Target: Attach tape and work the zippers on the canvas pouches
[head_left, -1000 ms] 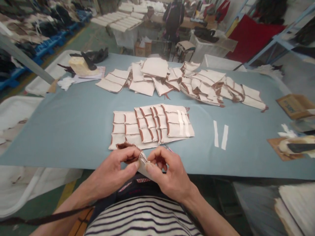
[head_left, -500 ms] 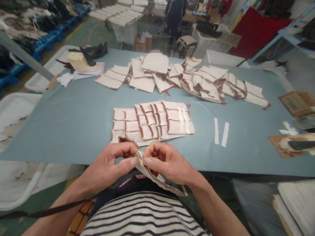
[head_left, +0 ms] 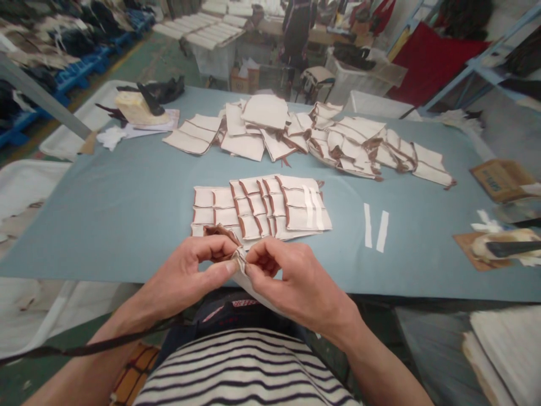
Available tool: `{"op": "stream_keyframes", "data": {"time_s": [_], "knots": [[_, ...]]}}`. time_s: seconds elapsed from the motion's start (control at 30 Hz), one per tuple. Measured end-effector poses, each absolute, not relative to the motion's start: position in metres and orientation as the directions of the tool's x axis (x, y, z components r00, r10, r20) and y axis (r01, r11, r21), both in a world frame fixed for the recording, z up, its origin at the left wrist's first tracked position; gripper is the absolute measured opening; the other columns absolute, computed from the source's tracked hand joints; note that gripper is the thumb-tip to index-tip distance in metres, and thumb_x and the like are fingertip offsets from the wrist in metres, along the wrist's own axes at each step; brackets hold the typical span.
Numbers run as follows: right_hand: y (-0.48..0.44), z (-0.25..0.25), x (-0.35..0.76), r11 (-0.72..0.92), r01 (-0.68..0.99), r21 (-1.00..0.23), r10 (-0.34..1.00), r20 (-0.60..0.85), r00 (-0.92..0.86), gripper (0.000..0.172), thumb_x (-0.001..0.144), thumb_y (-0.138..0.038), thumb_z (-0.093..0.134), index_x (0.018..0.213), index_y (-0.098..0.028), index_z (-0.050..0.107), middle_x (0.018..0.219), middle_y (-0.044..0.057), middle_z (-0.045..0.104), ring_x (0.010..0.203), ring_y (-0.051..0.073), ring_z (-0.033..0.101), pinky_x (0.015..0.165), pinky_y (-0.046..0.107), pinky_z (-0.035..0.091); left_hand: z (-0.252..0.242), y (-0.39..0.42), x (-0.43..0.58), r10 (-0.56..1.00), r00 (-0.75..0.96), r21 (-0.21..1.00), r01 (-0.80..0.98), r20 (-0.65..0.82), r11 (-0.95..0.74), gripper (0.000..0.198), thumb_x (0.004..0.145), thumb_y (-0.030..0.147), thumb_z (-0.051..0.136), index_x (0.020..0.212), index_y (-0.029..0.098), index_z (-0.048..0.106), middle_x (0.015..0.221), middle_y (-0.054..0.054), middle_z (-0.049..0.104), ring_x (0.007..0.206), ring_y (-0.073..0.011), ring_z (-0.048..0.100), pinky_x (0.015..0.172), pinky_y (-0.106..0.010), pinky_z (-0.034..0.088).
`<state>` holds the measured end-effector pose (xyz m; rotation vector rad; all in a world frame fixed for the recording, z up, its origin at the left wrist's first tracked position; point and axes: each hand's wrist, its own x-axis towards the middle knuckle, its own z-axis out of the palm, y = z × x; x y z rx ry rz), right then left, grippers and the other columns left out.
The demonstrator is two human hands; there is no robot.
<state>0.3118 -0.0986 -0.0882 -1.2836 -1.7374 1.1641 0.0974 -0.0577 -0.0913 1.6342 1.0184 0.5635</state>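
Observation:
A cream fabric piece [head_left: 252, 286] with brown edging is pinched between my two hands at the near edge of the table. My left hand [head_left: 192, 269] is closed, with thumb and forefinger on the folded edge. Close beside it, my right hand [head_left: 296, 282] pinches the same fold and covers much of the hanging part. Just beyond my fingers lies an overlapping row of cream fabric panels [head_left: 256, 206] with brown binding. Two white strips [head_left: 313, 207] rest on the row's right end.
Two more white strips [head_left: 382, 232] lie on the blue table [head_left: 127, 214] to the right. A heap of cream panels [head_left: 264, 113] spreads along the back. A tool with a black handle [head_left: 509, 247] sits at the right edge, near a cardboard box [head_left: 505, 179]. Across the room stands a person [head_left: 298, 28].
My right hand has turned and risen slightly, and now hides more of the hanging fabric. My left hand keeps its pinch on the fold. The view has shifted slightly.

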Motion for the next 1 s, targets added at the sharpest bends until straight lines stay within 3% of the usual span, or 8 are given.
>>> {"op": "stream_keyframes", "data": {"time_s": [0.13, 0.37, 0.5, 0.6, 0.7, 1.0], "knots": [[-0.100, -0.090, 0.309, 0.202, 0.429, -0.880, 0.960, 0.091, -0.266, 0.012, 0.091, -0.010, 0.063, 0.086, -0.020, 0.065, 0.074, -0.002, 0.070, 0.064, 0.011, 0.063, 0.063, 0.022, 0.047, -0.086, -0.058, 0.097, 0.838, 0.530, 0.933, 0.352, -0.130, -0.078, 0.015, 0.087, 0.030, 0.067, 0.079, 0.021, 0.077, 0.079, 0.002, 0.077, 0.077, -0.0168, 0.067, 0.072, -0.023, 0.050], [-0.100, -0.095, 0.306, 0.249, 0.390, -0.886, 0.960, 0.171, -0.223, 0.011, 0.091, -0.014, 0.060, 0.083, -0.021, 0.063, 0.071, -0.003, 0.067, 0.061, 0.010, 0.061, 0.061, 0.021, 0.046, -0.091, -0.052, 0.097, 0.813, 0.570, 0.900, 0.407, -0.117, -0.155, 0.015, 0.090, 0.032, 0.065, 0.083, 0.021, 0.073, 0.082, 0.002, 0.073, 0.080, -0.0177, 0.067, 0.077, -0.026, 0.052], [-0.097, -0.101, 0.306, 0.194, 0.354, -0.915, 0.975, 0.140, -0.174, 0.010, 0.090, -0.017, 0.059, 0.081, -0.021, 0.062, 0.069, -0.004, 0.065, 0.060, 0.010, 0.059, 0.057, 0.020, 0.044, -0.090, -0.056, 0.103, 0.873, 0.477, 0.761, 0.528, 0.102, -0.377, 0.017, 0.088, 0.030, 0.064, 0.101, 0.021, 0.071, 0.102, -0.002, 0.078, 0.098, -0.0230, 0.071, 0.090, -0.033, 0.052], [-0.093, -0.106, 0.307, 0.137, 0.302, -0.944, 0.982, 0.089, -0.168, 0.010, 0.092, -0.022, 0.061, 0.083, -0.021, 0.062, 0.070, -0.003, 0.066, 0.060, 0.010, 0.060, 0.057, 0.020, 0.046, -0.089, -0.063, 0.106, 0.872, 0.426, 0.636, 0.609, 0.241, -0.473, 0.010, 0.090, 0.030, 0.064, 0.091, 0.021, 0.067, 0.087, 0.000, 0.073, 0.082, -0.0198, 0.068, 0.079, -0.030, 0.050], [-0.089, -0.108, 0.308, 0.123, 0.283, -0.951, 0.978, 0.067, -0.200, 0.011, 0.095, -0.023, 0.060, 0.084, -0.021, 0.062, 0.072, -0.003, 0.068, 0.061, 0.011, 0.060, 0.058, 0.020, 0.046, -0.089, -0.068, 0.108, 0.869, 0.464, 0.644, 0.615, 0.171, -0.455, 0.016, 0.093, 0.028, 0.061, 0.080, 0.021, 0.066, 0.067, 0.005, 0.063, 0.058, -0.0134, 0.056, 0.061, -0.026, 0.043], [-0.085, -0.109, 0.309, 0.208, 0.413, -0.887, 0.944, 0.071, -0.321, 0.015, 0.103, -0.019, 0.056, 0.090, -0.022, 0.063, 0.076, -0.001, 0.068, 0.065, 0.013, 0.061, 0.065, 0.025, 0.045, -0.084, -0.064, 0.109, 0.886, 0.460, 0.666, 0.645, 0.053, -0.374, 0.025, 0.092, 0.026, 0.056, 0.072, 0.020, 0.071, 0.051, 0.007, 0.049, 0.046, -0.0096, 0.041, 0.051, -0.025, 0.029]]}}
